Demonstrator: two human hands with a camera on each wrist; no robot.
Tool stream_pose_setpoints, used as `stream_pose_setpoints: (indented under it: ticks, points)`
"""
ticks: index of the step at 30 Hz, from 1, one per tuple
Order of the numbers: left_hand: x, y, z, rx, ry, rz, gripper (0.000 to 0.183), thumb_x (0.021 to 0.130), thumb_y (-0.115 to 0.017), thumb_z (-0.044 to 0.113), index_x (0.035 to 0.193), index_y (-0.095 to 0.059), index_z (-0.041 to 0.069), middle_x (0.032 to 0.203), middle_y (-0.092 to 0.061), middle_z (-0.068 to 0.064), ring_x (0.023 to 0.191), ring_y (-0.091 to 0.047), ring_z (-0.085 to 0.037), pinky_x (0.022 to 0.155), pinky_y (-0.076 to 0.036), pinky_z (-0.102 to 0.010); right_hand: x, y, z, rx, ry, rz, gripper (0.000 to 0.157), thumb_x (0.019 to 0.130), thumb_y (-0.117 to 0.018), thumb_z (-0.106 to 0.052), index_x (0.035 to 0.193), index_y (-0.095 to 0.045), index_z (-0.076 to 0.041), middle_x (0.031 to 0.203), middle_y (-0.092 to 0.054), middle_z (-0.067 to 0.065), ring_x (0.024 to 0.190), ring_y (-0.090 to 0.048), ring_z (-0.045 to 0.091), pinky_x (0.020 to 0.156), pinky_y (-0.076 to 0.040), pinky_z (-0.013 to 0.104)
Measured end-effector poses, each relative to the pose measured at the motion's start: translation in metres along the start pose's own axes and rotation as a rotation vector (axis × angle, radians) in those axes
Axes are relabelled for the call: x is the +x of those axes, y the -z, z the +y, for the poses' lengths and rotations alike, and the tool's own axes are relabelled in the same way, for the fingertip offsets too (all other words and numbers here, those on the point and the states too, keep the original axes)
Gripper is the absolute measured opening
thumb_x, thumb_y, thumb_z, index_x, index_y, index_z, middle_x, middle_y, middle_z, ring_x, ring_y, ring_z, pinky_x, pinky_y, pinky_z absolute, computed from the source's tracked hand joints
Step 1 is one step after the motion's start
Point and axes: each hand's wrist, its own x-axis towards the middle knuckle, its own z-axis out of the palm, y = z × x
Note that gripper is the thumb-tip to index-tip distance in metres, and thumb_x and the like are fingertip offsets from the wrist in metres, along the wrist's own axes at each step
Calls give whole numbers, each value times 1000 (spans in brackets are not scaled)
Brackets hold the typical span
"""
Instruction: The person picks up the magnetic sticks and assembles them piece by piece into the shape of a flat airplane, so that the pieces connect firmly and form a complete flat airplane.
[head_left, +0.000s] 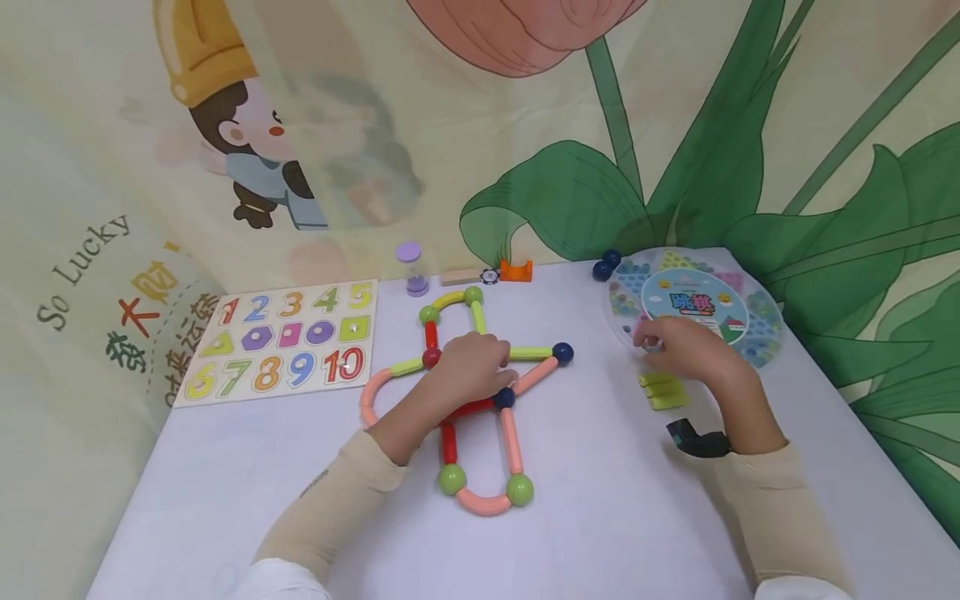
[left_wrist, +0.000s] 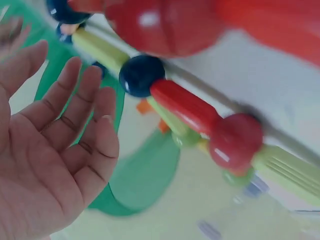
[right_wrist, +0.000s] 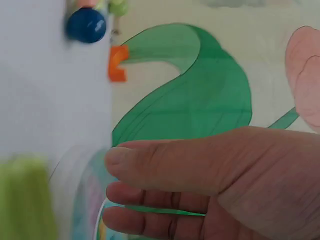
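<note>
A flat figure of magnetic sticks and balls lies on the table, with a dark blue ball (head_left: pixel 562 354) at its right tip, a red ball (head_left: pixel 431 358) on the left and a green ball (head_left: pixel 452 479) below. My left hand (head_left: pixel 474 367) hovers over its middle, hiding part of it; the left wrist view shows the fingers loosely bent, holding nothing, beside a red stick (left_wrist: pixel 185 105). My right hand (head_left: pixel 686 342) is over the edge of a round game box (head_left: pixel 761 321), thumb extended and nothing in its grasp. Several light green sticks (head_left: pixel 663 392) lie just below it.
A number puzzle board (head_left: pixel 277 342) lies at the left. Along the back stand a purple sand timer (head_left: pixel 412 271), a wooden piece (head_left: pixel 460 277) and an orange piece (head_left: pixel 516 271). Dark blue balls (head_left: pixel 602 270) sit by the game box. A printed curtain (head_left: pixel 555 192) hangs behind.
</note>
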Motion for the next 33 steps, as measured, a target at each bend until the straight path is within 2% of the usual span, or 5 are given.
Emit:
stream_pose_setpoints:
  ticks: [6,15,24,29,33]
  points:
    - [-39,1,-26,-74,42,37,33,80,-63,41,105,-65,20,97,-59,3,86,-48,-15,72,-43,-29,-13,-11,13,-41,-11,-28,16,82,-60,-3,92,-71,-9,97,-62,9,91,-54,28,76,-45,45]
    - [-76,-10,-63,-178,61,56,58,73,-73,39,124,-54,19,131,-44,-1,123,-35,-21,91,-39,-43,5,-30,2,-202,94,3,11,76,-71,-10,87,-70,-9,85,-56,1,79,-50,19,72,-46,37]
    - [-92,-12,-88,-287,144,49,82,69,-75,44,137,-39,18,144,-27,-7,131,-21,-31,94,-33,-52,44,-39,-16,-251,243,133,22,79,-68,-5,101,-66,-9,95,-63,4,90,-54,21,80,-45,38]
    - [-92,-15,-92,-318,147,32,85,67,-76,44,138,-37,19,145,-27,-5,132,-18,-31,95,-31,-52,58,-44,-18,-257,353,147,23,77,-70,-4,99,-68,-10,93,-64,1,89,-55,18,80,-45,35]
    - [-88,-18,-92,-336,141,10,89,66,-78,41,140,-33,21,144,-28,-1,133,-16,-29,95,-32,-50,60,-50,-19,-217,380,167,25,77,-70,-6,102,-68,-10,95,-64,0,91,-54,18,81,-45,35]
